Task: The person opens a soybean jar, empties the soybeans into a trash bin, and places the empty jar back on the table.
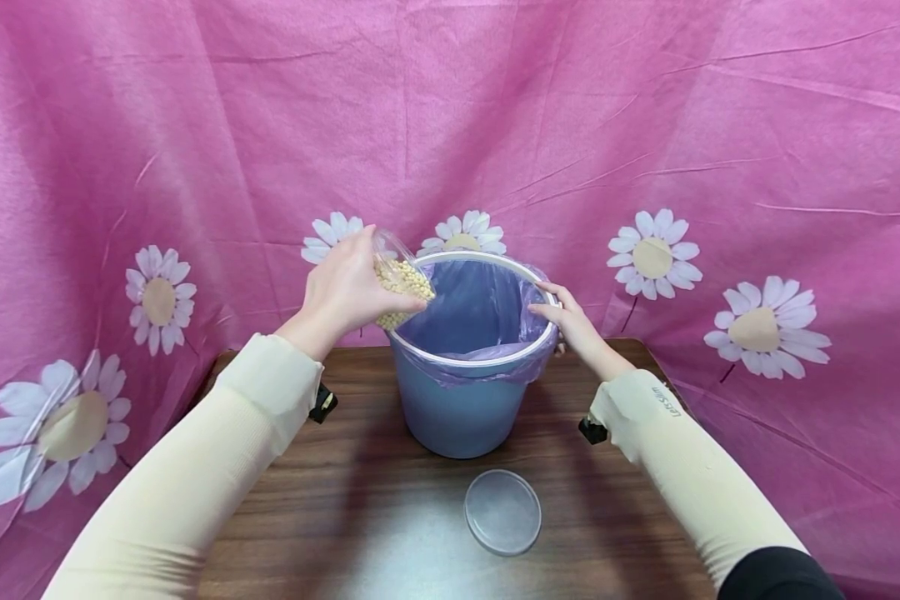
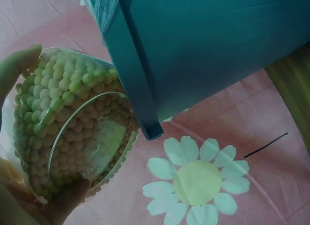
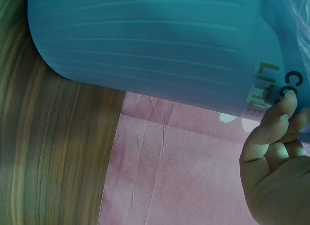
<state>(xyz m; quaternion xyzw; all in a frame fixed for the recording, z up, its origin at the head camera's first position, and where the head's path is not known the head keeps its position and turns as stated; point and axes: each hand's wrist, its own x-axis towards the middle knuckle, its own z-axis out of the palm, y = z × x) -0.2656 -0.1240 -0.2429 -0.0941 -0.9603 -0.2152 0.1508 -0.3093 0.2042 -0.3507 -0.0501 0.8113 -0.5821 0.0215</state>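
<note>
My left hand [image 1: 348,283] grips a clear plastic jar [image 2: 77,123] of small round pale-yellow beads that look like soybeans. The jar tilts toward the bin, its mouth end by the rim's left side. Beads fill much of it in the left wrist view. A blue-grey trash bin [image 1: 457,417] stands upright on the table, lined with a translucent purple bag [image 1: 525,354] under a white rim ring [image 1: 487,361]. At the bin's right side my right hand [image 1: 570,321] holds the rim, thumb inside and fingers outside. The bin's bottom inside is hidden.
A round clear lid [image 1: 502,512] lies on the brown wooden table [image 1: 307,517], in front of the bin. Behind the table hangs a pink cloth [image 1: 450,108] with white daisies, close to the bin's back.
</note>
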